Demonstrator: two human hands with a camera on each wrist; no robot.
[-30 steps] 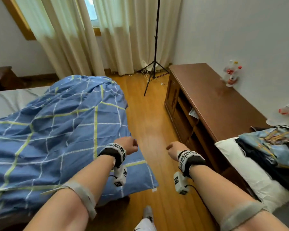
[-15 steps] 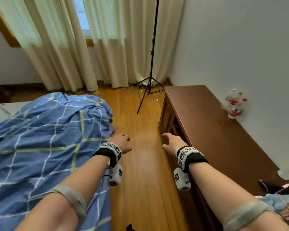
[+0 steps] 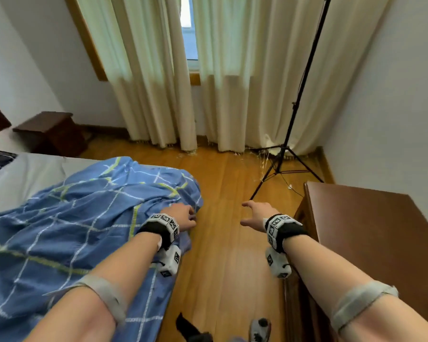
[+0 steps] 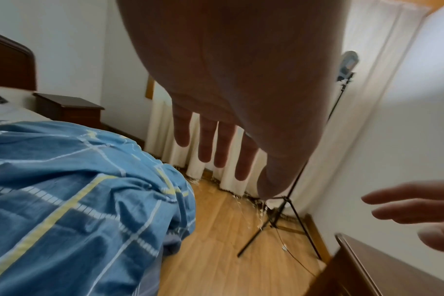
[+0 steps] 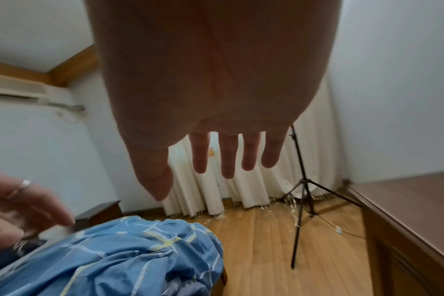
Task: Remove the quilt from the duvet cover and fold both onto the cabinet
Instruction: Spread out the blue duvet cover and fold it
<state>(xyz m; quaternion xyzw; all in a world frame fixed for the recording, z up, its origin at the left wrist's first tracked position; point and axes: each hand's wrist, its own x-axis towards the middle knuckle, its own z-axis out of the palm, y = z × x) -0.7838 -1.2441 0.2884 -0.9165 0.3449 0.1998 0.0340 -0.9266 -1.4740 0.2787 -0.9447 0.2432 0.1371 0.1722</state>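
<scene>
- One blue checked duvet cover on one bed.
- Two hands: one left hand and one right hand.
- One brown cabinet.
- One small nightstand.
- One black tripod.
- Two cream curtains.
- One ring.

- bed at the left, a grey sheet showing on its far part; the blue checked duvet cover lies rumpled on it, one corner hanging over the edge.
- wooden floor bears a black tripod by the curtains.
- brown cabinet stands at the right.
</scene>
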